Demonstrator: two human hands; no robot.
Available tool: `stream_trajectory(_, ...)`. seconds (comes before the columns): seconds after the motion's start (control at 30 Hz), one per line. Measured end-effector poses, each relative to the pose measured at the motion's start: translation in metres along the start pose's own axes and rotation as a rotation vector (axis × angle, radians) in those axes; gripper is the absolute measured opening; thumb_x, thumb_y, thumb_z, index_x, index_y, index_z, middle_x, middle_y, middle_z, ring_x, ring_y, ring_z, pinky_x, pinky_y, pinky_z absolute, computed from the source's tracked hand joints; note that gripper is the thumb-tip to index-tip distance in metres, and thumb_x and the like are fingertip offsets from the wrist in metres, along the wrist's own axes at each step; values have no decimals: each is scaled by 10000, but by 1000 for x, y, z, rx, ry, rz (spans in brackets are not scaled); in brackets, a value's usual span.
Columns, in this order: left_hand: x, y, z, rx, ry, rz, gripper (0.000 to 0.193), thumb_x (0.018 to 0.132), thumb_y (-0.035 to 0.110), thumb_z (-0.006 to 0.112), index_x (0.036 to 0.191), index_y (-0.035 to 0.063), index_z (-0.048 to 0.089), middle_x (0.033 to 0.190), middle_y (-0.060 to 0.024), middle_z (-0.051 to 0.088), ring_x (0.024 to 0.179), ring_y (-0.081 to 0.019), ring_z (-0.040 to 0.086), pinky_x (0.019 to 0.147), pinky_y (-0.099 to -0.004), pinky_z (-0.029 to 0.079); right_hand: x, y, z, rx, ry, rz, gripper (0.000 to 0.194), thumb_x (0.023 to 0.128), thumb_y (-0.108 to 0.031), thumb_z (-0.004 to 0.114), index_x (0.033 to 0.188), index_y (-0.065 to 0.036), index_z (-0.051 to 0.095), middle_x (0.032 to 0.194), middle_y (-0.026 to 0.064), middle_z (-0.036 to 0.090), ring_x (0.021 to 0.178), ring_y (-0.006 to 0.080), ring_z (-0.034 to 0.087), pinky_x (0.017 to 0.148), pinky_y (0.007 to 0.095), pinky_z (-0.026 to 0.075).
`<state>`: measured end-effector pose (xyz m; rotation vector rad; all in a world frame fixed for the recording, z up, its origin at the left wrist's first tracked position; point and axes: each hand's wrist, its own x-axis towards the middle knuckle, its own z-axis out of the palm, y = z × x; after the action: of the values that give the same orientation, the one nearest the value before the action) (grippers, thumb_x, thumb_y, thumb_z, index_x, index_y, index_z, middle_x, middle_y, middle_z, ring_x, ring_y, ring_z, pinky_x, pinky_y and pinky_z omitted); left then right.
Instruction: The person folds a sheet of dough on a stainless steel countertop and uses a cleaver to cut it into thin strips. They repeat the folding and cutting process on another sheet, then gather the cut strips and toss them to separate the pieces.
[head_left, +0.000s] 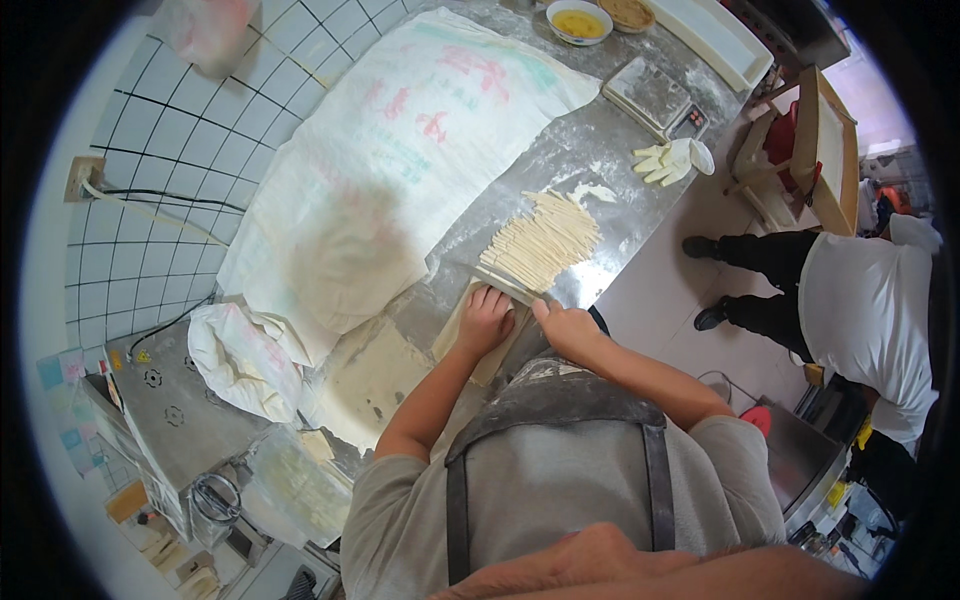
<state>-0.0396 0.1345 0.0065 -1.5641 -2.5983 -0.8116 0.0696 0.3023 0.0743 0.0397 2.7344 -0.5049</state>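
Observation:
My right hand (564, 328) grips the handle of a long knife (504, 283), whose blade lies across the end of a pale folded dough sheet (459, 324). On top of that sheet rests my left hand (486, 319), its fingers bent close behind the blade. Just beyond the knife, many thin cut dough strips (541, 238) lie side by side in a loose heap on the floured metal table (517, 176). Part of the dough is hidden under my left hand and forearm.
White printed sacks (420, 112) cover the table's wall side. A digital scale (651, 97), a glove (673, 161), a bowl of yellow liquid (579, 22) and a white tray (712, 37) sit farther along. A person (862, 300) stands right, near a wooden stand (817, 157).

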Motion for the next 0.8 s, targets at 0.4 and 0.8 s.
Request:
stream_trajectory(0.4, -5, 2, -2, 30, 16, 13, 357, 702, 170, 675, 1015, 14, 605, 1018, -115, 573, 990, -303, 528, 854, -413, 433, -17, 6, 2, 23, 100, -13, 187, 861, -99, 490, 1034, -63, 430, 840, 157, 594, 674, 337, 670, 534, 416, 539)
stream_trajectory(0.8, -6, 2, -1, 28, 59, 9, 229, 715, 156, 635, 919, 56, 603, 984, -96, 575, 957, -283, 528, 820, -406, 428, 8, -4, 18, -18, 76, -40, 194, 861, -108, 501, 1028, -49, 425, 848, 163, 596, 673, 327, 674, 556, 412, 543)
